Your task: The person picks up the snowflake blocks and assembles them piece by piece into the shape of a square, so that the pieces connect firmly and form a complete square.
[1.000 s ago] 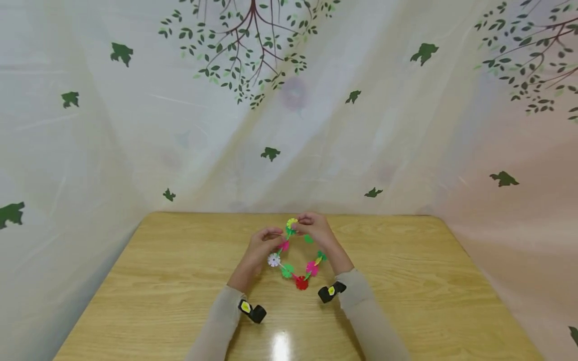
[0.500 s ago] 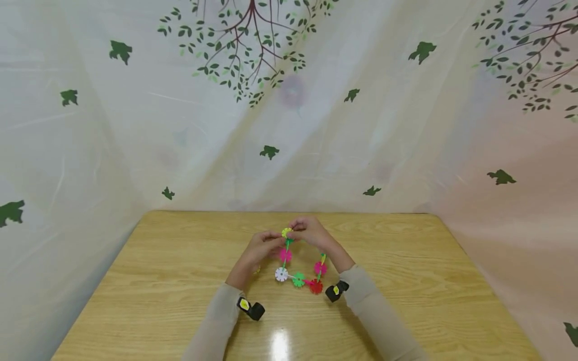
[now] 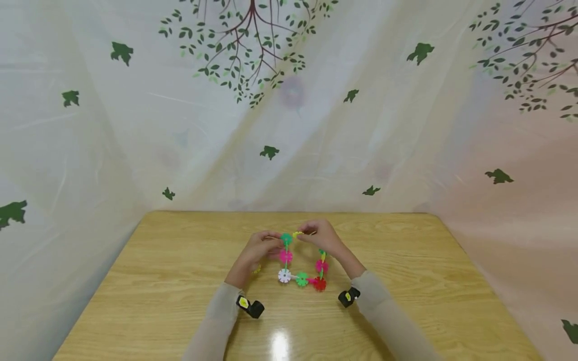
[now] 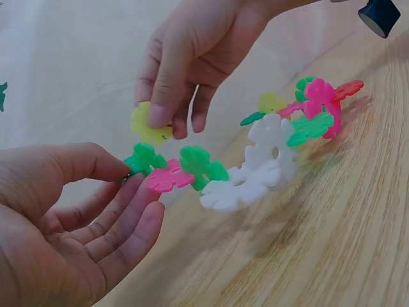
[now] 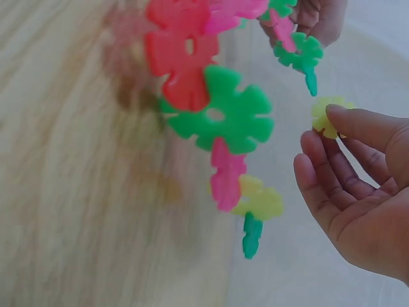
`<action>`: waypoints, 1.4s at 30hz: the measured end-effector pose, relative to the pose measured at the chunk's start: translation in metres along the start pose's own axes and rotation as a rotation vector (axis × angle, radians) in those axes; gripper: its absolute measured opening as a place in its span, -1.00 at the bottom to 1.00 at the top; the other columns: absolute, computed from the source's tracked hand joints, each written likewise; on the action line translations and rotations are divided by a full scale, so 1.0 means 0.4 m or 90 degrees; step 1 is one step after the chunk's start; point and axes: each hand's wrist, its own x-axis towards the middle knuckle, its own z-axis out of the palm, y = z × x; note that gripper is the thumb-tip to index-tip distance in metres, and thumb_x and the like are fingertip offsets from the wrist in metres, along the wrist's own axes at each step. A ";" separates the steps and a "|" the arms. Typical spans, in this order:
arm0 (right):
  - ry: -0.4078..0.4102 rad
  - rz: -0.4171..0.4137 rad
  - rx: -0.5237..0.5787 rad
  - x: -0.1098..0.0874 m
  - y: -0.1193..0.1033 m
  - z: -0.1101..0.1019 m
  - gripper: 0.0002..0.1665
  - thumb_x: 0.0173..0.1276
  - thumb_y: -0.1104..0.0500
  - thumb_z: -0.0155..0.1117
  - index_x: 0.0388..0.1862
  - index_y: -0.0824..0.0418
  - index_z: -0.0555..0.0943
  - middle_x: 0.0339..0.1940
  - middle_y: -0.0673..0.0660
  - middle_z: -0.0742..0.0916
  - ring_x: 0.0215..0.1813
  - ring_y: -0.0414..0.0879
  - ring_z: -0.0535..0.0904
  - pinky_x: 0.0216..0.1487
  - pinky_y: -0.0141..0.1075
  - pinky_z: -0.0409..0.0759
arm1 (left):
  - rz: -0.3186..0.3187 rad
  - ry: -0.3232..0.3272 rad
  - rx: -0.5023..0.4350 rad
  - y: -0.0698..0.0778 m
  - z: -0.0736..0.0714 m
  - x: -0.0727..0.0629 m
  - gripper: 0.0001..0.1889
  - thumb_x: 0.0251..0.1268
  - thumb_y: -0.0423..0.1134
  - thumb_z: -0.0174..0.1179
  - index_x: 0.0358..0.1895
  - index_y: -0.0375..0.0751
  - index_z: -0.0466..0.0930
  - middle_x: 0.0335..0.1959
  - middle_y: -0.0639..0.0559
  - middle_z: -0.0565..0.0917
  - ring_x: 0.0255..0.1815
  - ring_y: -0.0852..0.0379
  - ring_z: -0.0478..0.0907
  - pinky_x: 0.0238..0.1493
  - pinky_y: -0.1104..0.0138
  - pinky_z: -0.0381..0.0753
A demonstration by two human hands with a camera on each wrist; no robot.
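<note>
A chain of slotted plastic snowflake discs in green, pink, white and red hangs between my hands over the table. My left hand [image 3: 261, 249] pinches the green snowflake disc [image 4: 146, 158] at one end, between thumb and fingers. Thumb and fingertips of my right hand [image 3: 325, 238] hold a loose yellow snowflake disc [image 5: 328, 116], a small gap away from that green one. In the right wrist view the chain's other end dangles free, with a yellow disc [image 5: 261, 201] above a dark green one [image 5: 252, 235]. A white disc [image 3: 284, 276] and red disc [image 3: 319, 284] mark its near corners.
The wooden table [image 3: 180, 291] reaches back to a pale cloth backdrop [image 3: 217, 125] printed with branches and leaves. A yellow piece [image 3: 256, 268] shows beside my left wrist. Small black cameras are strapped to both wrists.
The yellow disc has come away from the green end disc, and my right hand has shifted right with it. The chain's near side has swung right; my left hand has barely moved.
</note>
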 end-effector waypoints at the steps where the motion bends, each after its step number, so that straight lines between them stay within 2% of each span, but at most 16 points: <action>1: -0.001 -0.002 -0.007 -0.002 0.001 0.000 -0.92 0.32 0.29 0.44 -0.26 0.31 0.78 -0.25 0.21 0.82 -0.24 -0.17 0.69 -0.15 -0.35 0.70 | 0.001 -0.002 0.002 -0.001 -0.002 0.000 -0.72 0.27 -0.39 0.28 0.02 -0.43 0.63 -0.32 0.01 0.75 -0.35 0.17 0.69 -0.17 0.23 0.79; 3: -0.003 -0.005 -0.017 -0.008 0.003 0.002 -0.93 0.31 0.31 0.45 -0.27 0.32 0.78 -0.26 0.21 0.82 -0.27 -0.22 0.67 -0.20 -0.40 0.68 | 0.000 -0.008 0.001 -0.001 -0.004 0.001 -0.71 0.26 -0.40 0.28 0.03 -0.42 0.63 -0.34 0.03 0.74 -0.36 0.17 0.69 -0.16 0.22 0.79; 8: -0.001 -0.014 -0.009 -0.020 -0.002 0.009 -0.94 0.27 0.37 0.45 -0.28 0.38 0.75 -0.31 0.26 0.81 -0.29 -0.19 0.68 -0.20 -0.41 0.69 | -0.002 -0.032 -0.003 0.003 -0.008 -0.001 -0.69 0.25 -0.41 0.27 0.05 -0.44 0.60 -0.38 0.06 0.73 -0.37 0.18 0.70 -0.15 0.19 0.80; 14: 0.011 0.005 0.010 -0.025 0.000 0.020 -0.95 0.26 0.39 0.46 -0.31 0.39 0.74 -0.33 0.25 0.80 -0.30 -0.22 0.69 -0.20 -0.43 0.70 | -0.009 -0.065 0.005 0.013 -0.011 -0.001 -0.67 0.32 -0.39 0.24 0.12 -0.43 0.55 -0.31 0.02 0.75 -0.33 0.17 0.74 -0.14 0.21 0.80; 18: 0.021 -0.002 0.021 -0.027 0.000 0.025 -0.94 0.24 0.40 0.47 -0.33 0.41 0.74 -0.34 0.28 0.80 -0.30 -0.14 0.71 -0.24 -0.46 0.68 | -0.009 -0.076 0.009 0.014 -0.015 -0.001 -0.65 0.35 -0.39 0.24 0.15 -0.42 0.53 -0.28 0.02 0.76 -0.32 0.17 0.75 -0.17 0.23 0.80; 23: 0.023 -0.010 0.039 -0.029 0.000 0.029 -0.93 0.24 0.42 0.47 -0.33 0.44 0.72 -0.34 0.31 0.79 -0.29 -0.05 0.73 -0.27 -0.52 0.64 | -0.011 -0.085 0.009 0.011 -0.020 -0.003 -0.65 0.35 -0.39 0.23 0.16 -0.43 0.51 -0.28 0.04 0.76 -0.32 0.16 0.75 -0.14 0.17 0.81; 31: 0.013 -0.003 0.033 -0.026 0.004 0.029 -0.95 0.24 0.42 0.46 -0.34 0.41 0.73 -0.35 0.26 0.80 -0.33 -0.23 0.68 -0.28 -0.50 0.65 | -0.016 -0.091 0.003 0.001 -0.018 0.002 -0.67 0.31 -0.42 0.23 0.12 -0.42 0.53 -0.34 0.05 0.77 -0.34 0.16 0.76 -0.20 0.23 0.80; 37: 0.007 -0.020 0.027 -0.021 0.006 0.028 -0.93 0.23 0.39 0.49 -0.36 0.40 0.73 -0.33 0.26 0.81 -0.31 -0.19 0.70 -0.24 -0.45 0.69 | -0.010 -0.080 0.003 0.003 -0.016 0.002 -0.69 0.34 -0.38 0.24 0.10 -0.39 0.57 -0.31 0.00 0.79 -0.32 0.14 0.77 -0.20 0.22 0.80; 42: -0.005 -0.031 0.007 -0.021 0.012 0.029 -0.92 0.23 0.36 0.51 -0.37 0.37 0.75 -0.32 0.22 0.82 -0.29 -0.20 0.70 -0.21 -0.43 0.70 | -0.011 -0.080 0.001 0.003 -0.016 -0.001 -0.72 0.38 -0.35 0.27 0.08 -0.38 0.58 -0.29 0.05 0.78 -0.28 0.16 0.77 -0.13 0.21 0.80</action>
